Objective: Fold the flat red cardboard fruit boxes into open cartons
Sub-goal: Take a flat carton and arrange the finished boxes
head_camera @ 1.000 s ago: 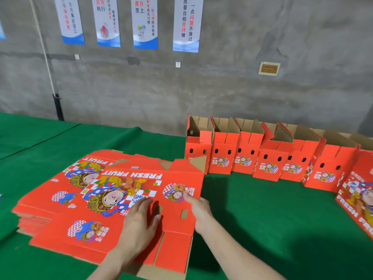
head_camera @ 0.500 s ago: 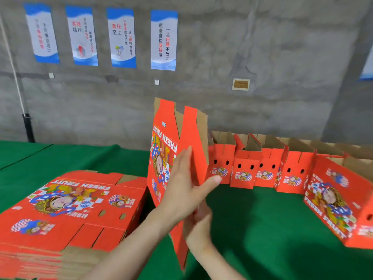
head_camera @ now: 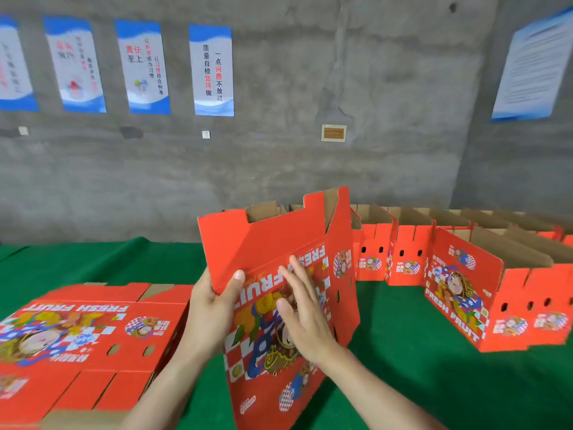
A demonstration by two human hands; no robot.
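One box (head_camera: 266,243), edge-on before, now face-on, partly opened; left hand (head_camera: 210,308) grips edge, right hand (head_camera: 304,318) flat against front.

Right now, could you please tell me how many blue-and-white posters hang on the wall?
5. Upper left, in a row: leftmost poster (cut by the frame), second poster, third poster, fourth poster. Far right: right poster. More may be out of view.
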